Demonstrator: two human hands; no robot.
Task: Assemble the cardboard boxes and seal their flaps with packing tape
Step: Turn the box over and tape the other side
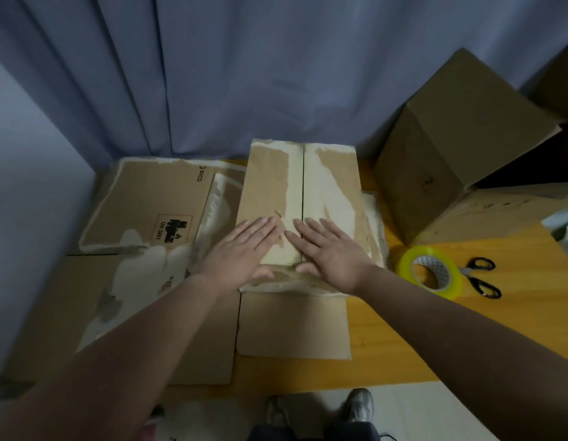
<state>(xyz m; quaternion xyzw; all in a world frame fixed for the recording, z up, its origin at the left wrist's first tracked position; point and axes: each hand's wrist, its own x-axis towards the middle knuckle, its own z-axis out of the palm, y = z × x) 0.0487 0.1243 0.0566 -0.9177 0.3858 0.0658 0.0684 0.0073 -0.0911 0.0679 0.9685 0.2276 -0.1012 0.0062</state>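
- There is one camera only, worn on the person's head.
- It looks forward and down, with a wide view.
- It is near: the left hand [241, 249] and right hand [327, 249] lie mid-picture on the box [270, 186].
- The curtain [276, 74] fills the top; shoes [359, 405] peek in below.

- I read the middle box [270, 186] as tan cardboard, streaked with pale cream patches along its centre seam.
- The flattened carton [149, 198] on my left is the same tan, with black print and a red dashed frame.
- The tape roll [437, 265] is translucent yellow-green, and its white core has a grey pattern.
- The scissors [466, 271] have black handles.
- The counter [387, 345] is warm orange-yellow.
- The curtain [276, 74] is blue-grey.
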